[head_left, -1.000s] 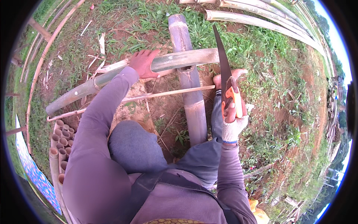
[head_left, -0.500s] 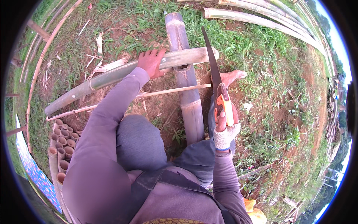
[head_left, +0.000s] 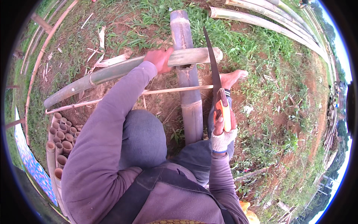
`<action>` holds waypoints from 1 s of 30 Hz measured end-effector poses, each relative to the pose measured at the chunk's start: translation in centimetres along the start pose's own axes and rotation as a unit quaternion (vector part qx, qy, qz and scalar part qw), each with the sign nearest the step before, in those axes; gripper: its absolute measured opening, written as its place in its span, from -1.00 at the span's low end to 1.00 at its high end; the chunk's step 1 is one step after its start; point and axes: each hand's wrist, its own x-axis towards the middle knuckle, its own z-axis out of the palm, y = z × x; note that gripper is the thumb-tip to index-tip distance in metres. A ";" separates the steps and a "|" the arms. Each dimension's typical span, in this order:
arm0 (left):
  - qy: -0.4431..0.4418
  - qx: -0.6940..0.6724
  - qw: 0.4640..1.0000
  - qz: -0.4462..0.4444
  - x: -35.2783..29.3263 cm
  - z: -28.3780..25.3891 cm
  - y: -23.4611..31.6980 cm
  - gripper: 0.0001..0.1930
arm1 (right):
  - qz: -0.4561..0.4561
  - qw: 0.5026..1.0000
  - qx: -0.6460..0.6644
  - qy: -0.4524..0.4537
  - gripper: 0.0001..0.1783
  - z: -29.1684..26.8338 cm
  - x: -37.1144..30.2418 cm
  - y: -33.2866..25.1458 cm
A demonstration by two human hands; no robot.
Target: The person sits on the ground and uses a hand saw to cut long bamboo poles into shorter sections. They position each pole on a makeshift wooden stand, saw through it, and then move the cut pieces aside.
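My left hand (head_left: 160,61) is closed round a greenish bamboo pole (head_left: 112,74), a little left of where it crosses a thick brownish bamboo log (head_left: 191,114). The pole's pale right end sticks out past the log. In a whitish fingerless glove, my right hand (head_left: 223,132) grips a handsaw (head_left: 213,71) by its orange handle. Its long dark blade points away from me and passes over the pole near that right end. Whether the teeth touch the bamboo I cannot tell. Nearer to me, a thin bamboo stick (head_left: 160,90) lies across the log.
Several short cut bamboo tubes (head_left: 59,140) stand bundled at the left. Long bamboo poles (head_left: 257,23) lie at the far right. My bare foot (head_left: 233,76) rests beside the log, right of the blade. Bamboo scraps (head_left: 112,60) lie on the grass behind the pole.
My left hand has shifted slightly right along the pole, toward the log. The saw stays upright in my right hand, its handle a little nearer to me. The whole view has moved slightly.
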 end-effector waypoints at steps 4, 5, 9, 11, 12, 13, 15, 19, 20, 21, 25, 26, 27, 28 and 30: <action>0.007 -0.001 1.000 0.000 -0.2 0.0 0.1 -0.14 | -0.036 0.998 -0.056 0.023 -0.52 0.4 -0.2 -0.9; 0.010 0.000 1.000 0.000 -0.2 0.0 0.1 -0.14 | -0.039 0.997 -0.066 0.026 -0.52 0.4 -0.3 -0.9; 0.017 0.002 1.000 0.000 -0.5 -0.2 0.4 -0.14 | -0.040 0.997 -0.062 0.008 -0.52 0.6 0.1 -1.8; 0.023 0.005 1.000 -0.002 -0.4 0.1 0.1 -0.15 | -0.078 0.991 -0.109 0.013 -0.51 0.7 0.4 -1.4; 0.026 0.005 1.000 0.000 -0.4 0.2 0.2 -0.15 | -0.080 0.989 -0.122 0.015 -0.51 0.6 0.4 -1.3; 0.023 0.003 1.000 -0.001 -0.4 0.2 0.3 -0.15 | -0.082 0.987 -0.134 0.017 -0.51 0.6 0.5 -1.0; 0.020 0.000 1.000 -0.003 -0.5 0.0 0.3 -0.16 | -0.055 0.990 -0.131 0.018 -0.51 0.6 0.4 -0.2; 0.020 -0.004 1.000 0.000 -0.4 -0.1 0.4 -0.18 | -0.039 0.990 -0.132 0.013 -0.52 0.4 0.3 0.5; 0.018 -0.004 1.000 -0.001 -0.4 -0.2 0.3 -0.18 | -0.020 0.995 -0.101 0.007 -0.52 0.4 0.5 0.2; 0.015 -0.004 1.000 -0.002 -0.4 -0.2 0.3 -0.19 | -0.014 0.996 -0.089 0.004 -0.51 0.6 0.7 -0.4; 0.020 -0.003 1.000 0.000 -0.5 -0.3 0.4 -0.19 | -0.033 0.995 -0.097 0.003 -0.51 1.0 1.2 -1.7; 0.021 -0.002 1.000 0.002 -0.4 -0.3 0.4 -0.19 | -0.044 0.994 -0.104 0.002 -0.51 0.9 1.2 -1.3; 0.022 -0.001 1.000 0.003 -0.5 -0.2 0.4 -0.19 | -0.056 0.992 -0.111 0.000 -0.51 0.8 1.2 -1.0; 0.023 0.001 1.000 0.003 -0.4 0.0 0.2 -0.19 | -0.036 0.994 -0.102 -0.001 -0.51 0.8 1.1 -1.0; 0.024 0.005 1.000 0.005 -0.2 0.3 0.0 -0.19 | -0.012 0.996 -0.094 0.000 -0.51 0.8 0.7 -1.2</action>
